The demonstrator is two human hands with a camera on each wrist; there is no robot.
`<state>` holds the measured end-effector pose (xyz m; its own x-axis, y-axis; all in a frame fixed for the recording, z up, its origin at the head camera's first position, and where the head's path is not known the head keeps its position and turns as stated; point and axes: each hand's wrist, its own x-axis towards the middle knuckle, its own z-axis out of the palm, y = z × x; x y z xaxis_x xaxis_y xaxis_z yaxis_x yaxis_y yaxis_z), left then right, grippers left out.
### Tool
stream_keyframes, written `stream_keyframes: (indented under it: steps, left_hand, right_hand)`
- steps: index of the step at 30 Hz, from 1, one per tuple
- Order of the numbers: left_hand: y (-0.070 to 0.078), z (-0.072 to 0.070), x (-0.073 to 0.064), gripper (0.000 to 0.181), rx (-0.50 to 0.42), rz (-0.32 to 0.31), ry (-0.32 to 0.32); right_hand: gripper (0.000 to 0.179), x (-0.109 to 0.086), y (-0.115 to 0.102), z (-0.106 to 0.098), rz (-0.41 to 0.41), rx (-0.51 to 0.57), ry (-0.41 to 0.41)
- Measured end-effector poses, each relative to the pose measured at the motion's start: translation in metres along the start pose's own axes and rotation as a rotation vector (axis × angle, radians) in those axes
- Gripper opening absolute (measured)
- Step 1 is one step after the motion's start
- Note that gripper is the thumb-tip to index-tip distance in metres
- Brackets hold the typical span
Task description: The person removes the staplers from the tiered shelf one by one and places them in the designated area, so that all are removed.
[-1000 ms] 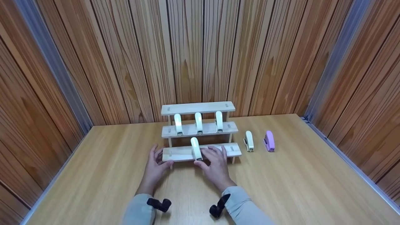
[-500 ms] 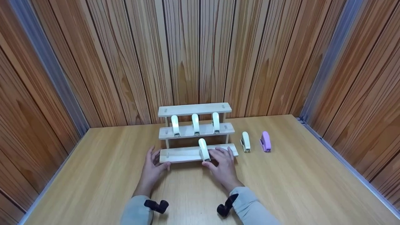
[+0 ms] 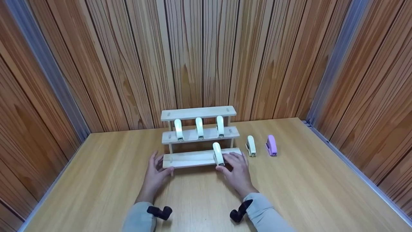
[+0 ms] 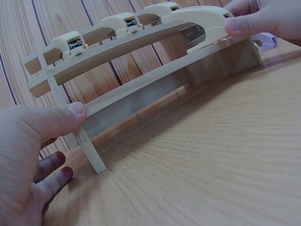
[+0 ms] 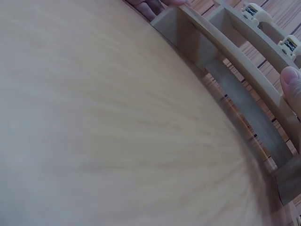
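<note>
A three-tier wooden display rack [image 3: 190,159] stands on the table. My left hand [image 3: 154,175] holds the left end of its bottom tier, with the thumb [image 4: 66,120] on the front edge. Toward the right of that tier, a cream stapler [image 3: 218,154] stands upright. My right hand [image 3: 237,172] pinches it low down, thumb at the front and fingers along its right side. Three similar staplers [image 3: 199,128] are lined up on the middle tier. In the right wrist view only part of the right thumb [image 5: 292,87] shows, and the pinched stapler is out of sight.
On the table right of the rack stand another cream stapler [image 3: 250,146] and a purple stapler [image 3: 271,145]. The top tier [image 3: 198,113] bears nothing. Wood-plank walls [image 3: 202,54] enclose the back and sides of the table.
My right hand has slid the stapler rightward along the bottom tier, from about its middle toward the right end. The left hand keeps its hold on the rack. The head view has shifted slightly.
</note>
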<state>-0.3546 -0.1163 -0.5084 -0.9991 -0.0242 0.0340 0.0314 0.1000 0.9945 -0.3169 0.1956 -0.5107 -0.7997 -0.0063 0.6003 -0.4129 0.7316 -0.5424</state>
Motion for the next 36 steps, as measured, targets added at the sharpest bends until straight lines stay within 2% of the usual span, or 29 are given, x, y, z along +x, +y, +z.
stream_keyframes:
  steps: [5,24,36]
  left_hand:
    - [0.001,0.000,0.000,0.102,-0.002,-0.004,-0.002]
    - [0.003,0.001,-0.005,0.104,-0.005,0.015,0.004]
    - [0.002,0.000,-0.002,0.103,-0.007,0.004,0.009]
  right_hand:
    - [0.050,-0.001,0.005,-0.005,-0.010,-0.005,0.022]
    - [0.052,-0.003,0.027,-0.028,0.081,0.063,0.071]
    - [0.055,-0.005,0.051,-0.047,0.098,0.060,0.113]
